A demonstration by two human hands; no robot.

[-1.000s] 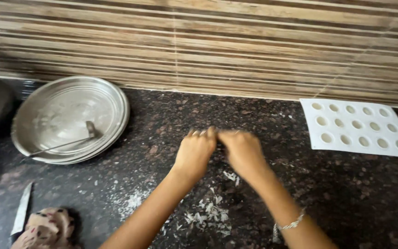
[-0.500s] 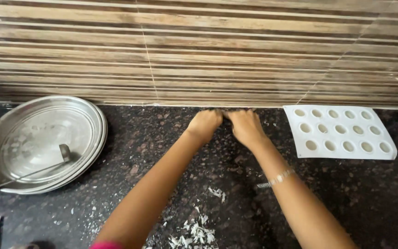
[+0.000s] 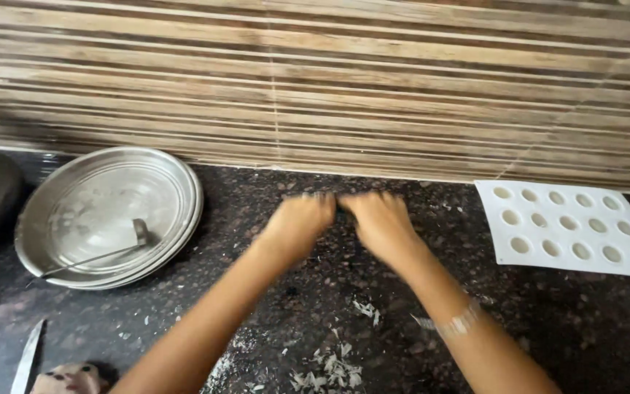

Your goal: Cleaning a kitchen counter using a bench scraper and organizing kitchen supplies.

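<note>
Shifted view since 0.5 s ago: steel plate w/ spoon now further right in frame. Left hand & right hand pressed together on dark bench, blurred; fingers curled, can't tell what's held, if anything. Prob. small, soft; pinch gently. White mould tray to right, shavings nearer.

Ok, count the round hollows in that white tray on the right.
15. The white tray lies flat on the dark counter by the striped wall, with three rows of five hollows: back, middle and front. None looks hidden, and both hands are well left of it.
</note>
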